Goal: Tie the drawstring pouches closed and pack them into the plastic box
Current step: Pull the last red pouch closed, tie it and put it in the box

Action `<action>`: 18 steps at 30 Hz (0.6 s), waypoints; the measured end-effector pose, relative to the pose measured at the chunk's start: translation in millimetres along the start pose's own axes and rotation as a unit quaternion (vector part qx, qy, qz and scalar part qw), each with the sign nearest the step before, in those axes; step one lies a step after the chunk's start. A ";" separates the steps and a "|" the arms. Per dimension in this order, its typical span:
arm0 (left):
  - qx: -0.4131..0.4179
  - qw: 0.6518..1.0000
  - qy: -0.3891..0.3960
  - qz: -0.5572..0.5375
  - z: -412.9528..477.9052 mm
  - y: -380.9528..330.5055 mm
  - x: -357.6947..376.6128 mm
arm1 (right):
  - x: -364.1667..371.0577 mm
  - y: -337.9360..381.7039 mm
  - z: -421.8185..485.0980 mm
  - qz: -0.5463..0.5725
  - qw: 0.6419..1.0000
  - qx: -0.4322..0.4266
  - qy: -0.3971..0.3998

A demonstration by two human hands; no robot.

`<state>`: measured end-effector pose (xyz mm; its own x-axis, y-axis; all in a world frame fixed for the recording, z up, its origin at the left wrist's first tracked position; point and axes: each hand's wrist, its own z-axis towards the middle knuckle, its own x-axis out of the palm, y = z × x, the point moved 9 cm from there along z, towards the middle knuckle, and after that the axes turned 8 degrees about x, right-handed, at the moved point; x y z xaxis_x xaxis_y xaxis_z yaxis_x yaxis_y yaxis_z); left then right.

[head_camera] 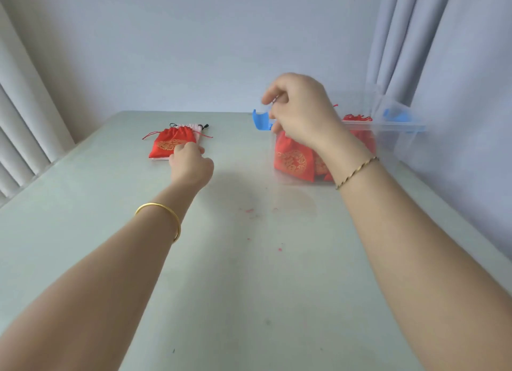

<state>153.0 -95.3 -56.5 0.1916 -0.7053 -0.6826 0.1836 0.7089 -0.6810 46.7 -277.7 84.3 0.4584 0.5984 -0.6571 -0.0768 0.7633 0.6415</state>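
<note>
Pouches lie in two places on the pale tabletop (249, 287). At the far left a red pouch (166, 144) with a gold pattern lies flat, its red cords loose at the mouth, on top of a pink pouch (191, 126) with black cords. The left hand (191, 164) reaches out to it, and its fingers (188, 149) are curled onto the red pouch's near right corner, gripping it. At the far right stands a clear box (388, 126) with a blue latch (261, 121) at its left end; several packed pouches (293, 160) lie inside it. The right hand (300, 110) hovers over the box's left end, blurred, its fingers curled with thumb and forefinger close together; whether they pinch anything I cannot tell. A gold bangle (163, 212) is on the left wrist, a thin chain (357, 171) on the right. Red thread bits (249, 210) lie mid-tabletop.
</note>
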 end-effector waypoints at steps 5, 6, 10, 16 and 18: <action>0.044 0.984 0.028 0.171 27.3 23.4 0.7 | 75.3 -7.7 -14.3 0.003 0.994 0.014 0.112; 0.056 0.980 0.036 0.190 35.3 25.9 1.5 | 84.3 -12.5 -14.4 0.002 0.992 0.022 0.122; 0.067 0.962 0.089 0.248 58.6 39.6 6.7 | 104.1 -28.9 -14.2 0.001 0.989 0.042 0.141; 0.068 0.951 0.140 0.268 58.5 53.7 10.5 | 117.1 -58.1 -19.9 0.018 0.985 0.093 0.147; 0.083 0.945 0.155 0.277 47.6 49.0 11.0 | 120.1 -65.2 -25.0 0.033 0.983 0.110 0.144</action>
<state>210.0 -68.1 -84.7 0.0159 -0.1760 -0.9843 0.2906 0.9427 -0.1639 84.6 -249.5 -46.3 0.1868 0.7126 -0.6763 0.1104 0.6688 0.7352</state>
